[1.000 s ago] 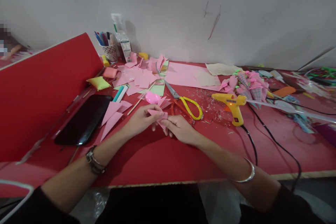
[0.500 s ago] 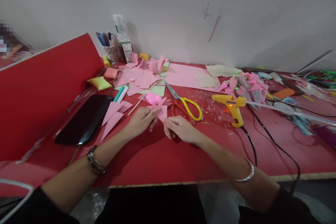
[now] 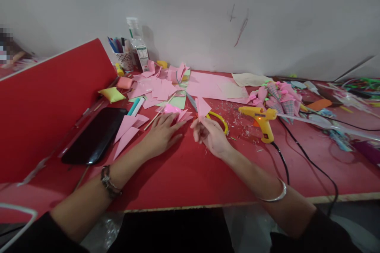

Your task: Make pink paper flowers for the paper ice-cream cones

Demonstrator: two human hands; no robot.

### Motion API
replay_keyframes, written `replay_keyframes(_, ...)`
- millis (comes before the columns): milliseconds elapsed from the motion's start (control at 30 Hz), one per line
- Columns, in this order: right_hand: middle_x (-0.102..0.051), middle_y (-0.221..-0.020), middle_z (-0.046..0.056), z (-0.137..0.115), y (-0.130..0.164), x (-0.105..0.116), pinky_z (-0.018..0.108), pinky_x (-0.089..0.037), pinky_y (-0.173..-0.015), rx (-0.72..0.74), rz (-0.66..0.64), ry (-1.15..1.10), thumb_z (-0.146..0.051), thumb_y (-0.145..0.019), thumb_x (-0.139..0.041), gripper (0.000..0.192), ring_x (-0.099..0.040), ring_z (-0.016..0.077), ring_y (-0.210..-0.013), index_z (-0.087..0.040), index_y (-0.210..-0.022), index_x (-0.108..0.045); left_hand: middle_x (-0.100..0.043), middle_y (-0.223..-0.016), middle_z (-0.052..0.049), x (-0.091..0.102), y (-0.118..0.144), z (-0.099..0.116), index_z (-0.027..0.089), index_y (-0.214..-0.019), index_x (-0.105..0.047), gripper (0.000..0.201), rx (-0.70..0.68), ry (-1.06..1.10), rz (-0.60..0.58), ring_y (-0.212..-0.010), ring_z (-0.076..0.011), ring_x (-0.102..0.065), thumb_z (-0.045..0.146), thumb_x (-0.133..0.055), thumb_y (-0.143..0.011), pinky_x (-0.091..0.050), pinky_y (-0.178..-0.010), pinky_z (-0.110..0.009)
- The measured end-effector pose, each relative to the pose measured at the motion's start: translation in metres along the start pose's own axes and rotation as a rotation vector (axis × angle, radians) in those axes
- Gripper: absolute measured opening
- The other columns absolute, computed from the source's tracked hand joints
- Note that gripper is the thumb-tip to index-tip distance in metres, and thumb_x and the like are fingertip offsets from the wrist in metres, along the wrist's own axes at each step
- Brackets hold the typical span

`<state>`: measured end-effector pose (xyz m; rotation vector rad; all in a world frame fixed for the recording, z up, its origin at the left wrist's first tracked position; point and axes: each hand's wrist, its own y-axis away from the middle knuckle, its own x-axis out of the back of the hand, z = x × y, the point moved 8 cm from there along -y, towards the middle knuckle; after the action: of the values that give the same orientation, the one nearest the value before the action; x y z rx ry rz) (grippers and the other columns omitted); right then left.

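Between the thumb and fingers of my right hand [image 3: 211, 136] is a pink paper piece [image 3: 202, 107], folded to a point at the bottom and held upright. It covers part of the yellow-handled scissors [image 3: 220, 120] lying behind. My left hand [image 3: 162, 132] rests palm down with its fingers stretched out. Its fingertips are close to a shiny bright pink object [image 3: 172, 108] and several small folded pink paper points [image 3: 184, 116]; whether they touch, I cannot tell. Left of that hand lie larger pink paper triangles [image 3: 127, 134].
A yellow glue gun [image 3: 263, 120] with a lit orange light lies to the right, its black cord trailing frontward. Small pink cones [image 3: 276, 97] are heaped behind it. A black phone [image 3: 95, 136] lies left, beside a red panel [image 3: 56, 106]. Pink paper cuttings [image 3: 160, 87], a pen cup [image 3: 124, 60] and a bottle [image 3: 139, 49] stand behind.
My left hand has let go of the pink paper, flattened and moved toward the small folded pieces. My right hand has lifted the paper slightly to the right and turned it upright.
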<state>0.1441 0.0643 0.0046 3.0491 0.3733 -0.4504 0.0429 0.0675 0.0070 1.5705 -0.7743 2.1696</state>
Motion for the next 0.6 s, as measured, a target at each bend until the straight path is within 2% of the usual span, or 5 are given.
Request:
replay_keyframes(200,-0.047,-0.037,-0.005,-0.002,-0.001,0.009,0.019,-0.027,-0.036,0.020,0.083,0.049,-0.043,-0.071,-0.047,0.030,-0.039,0.0048,-0.033,-0.017,-0.059,-0.052,-0.047,-0.123,-0.013,0.004,-0.004,-0.009,0.012,-0.121,-0.042,0.045,0.112,0.165,0.034,-0.115,-0.0273,-0.038,0.027,-0.042,-0.079,-0.028,-0.097,-0.047)
replay_keyframes(333,-0.046,-0.037,-0.005,-0.002,0.000,-0.001,0.019,-0.029,-0.038,0.019,-0.066,0.075,-0.035,-0.069,-0.048,0.026,-0.040,0.0042,-0.033,-0.016,-0.051,-0.050,-0.053,-0.116,-0.012,0.016,-0.003,-0.022,0.012,-0.115,-0.047,0.043,0.205,0.569,0.224,-0.106,-0.0218,-0.049,0.032,-0.043,-0.076,-0.037,-0.091,-0.038)
replay_keyframes(433,-0.047,-0.038,-0.005,0.002,0.004,-0.011,0.019,-0.031,-0.039,-0.025,-0.183,0.141,-0.031,-0.068,-0.047,0.026,-0.041,0.0041,-0.033,-0.015,-0.048,-0.049,-0.065,-0.090,-0.007,0.019,0.000,-0.025,0.012,-0.105,-0.054,0.038,0.272,0.842,0.257,-0.084,-0.0171,-0.058,0.034,-0.044,-0.075,-0.045,-0.078,-0.032)
replay_keyframes(533,-0.046,-0.037,-0.006,0.003,0.007,-0.017,0.019,-0.032,-0.040,-0.064,-0.218,0.241,-0.029,-0.069,-0.045,0.025,-0.042,0.0041,-0.033,-0.016,-0.048,-0.049,-0.064,-0.062,-0.001,0.025,0.000,-0.021,0.014,-0.075,-0.063,0.026,0.268,0.885,0.249,-0.066,-0.0131,-0.057,0.032,-0.045,-0.075,-0.045,-0.072,-0.027)
replay_keyframes(600,-0.046,-0.037,-0.006,0.003,0.008,-0.019,0.018,-0.034,-0.041,-0.082,-0.219,0.293,-0.029,-0.070,-0.045,0.025,-0.042,0.0039,-0.034,-0.016,-0.049,-0.050,-0.063,-0.057,0.000,0.027,0.000,-0.019,0.015,-0.065,-0.063,0.027,0.258,0.893,0.252,-0.061,-0.0118,-0.055,0.032,-0.045,-0.075,-0.045,-0.069,-0.026)
